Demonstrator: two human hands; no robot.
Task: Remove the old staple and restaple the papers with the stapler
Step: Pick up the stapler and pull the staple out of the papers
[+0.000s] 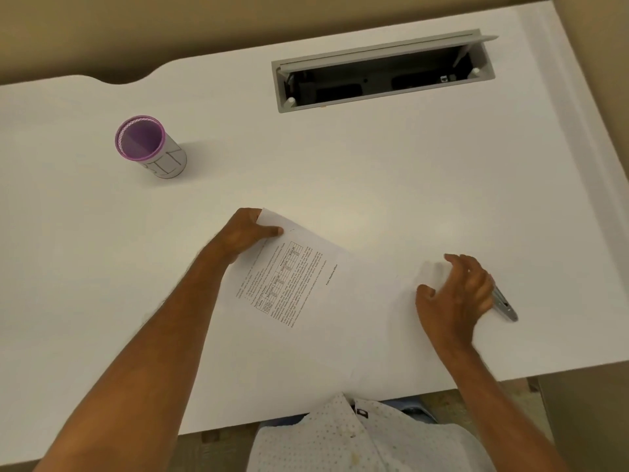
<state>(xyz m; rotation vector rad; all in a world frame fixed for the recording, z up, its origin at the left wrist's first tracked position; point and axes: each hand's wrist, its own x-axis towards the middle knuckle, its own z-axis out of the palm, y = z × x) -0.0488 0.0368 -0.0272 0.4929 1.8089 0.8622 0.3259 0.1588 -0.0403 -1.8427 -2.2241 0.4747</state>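
Observation:
The printed papers (299, 277) lie slanted on the white desk (340, 172) in front of me. My left hand (246, 233) grips their far left corner, thumb on top, close to a small staple mark (291, 229). My right hand (459, 294) hovers low over the desk to the right of the papers, fingers spread and blurred, holding nothing. A grey metal stapler (505, 303) lies on the desk just behind that hand, partly hidden by it.
A purple-rimmed cylindrical pen holder (149, 146) stands at the back left. An open grey cable hatch (384, 71) is set into the desk at the back right. The desk's front edge runs just before my body.

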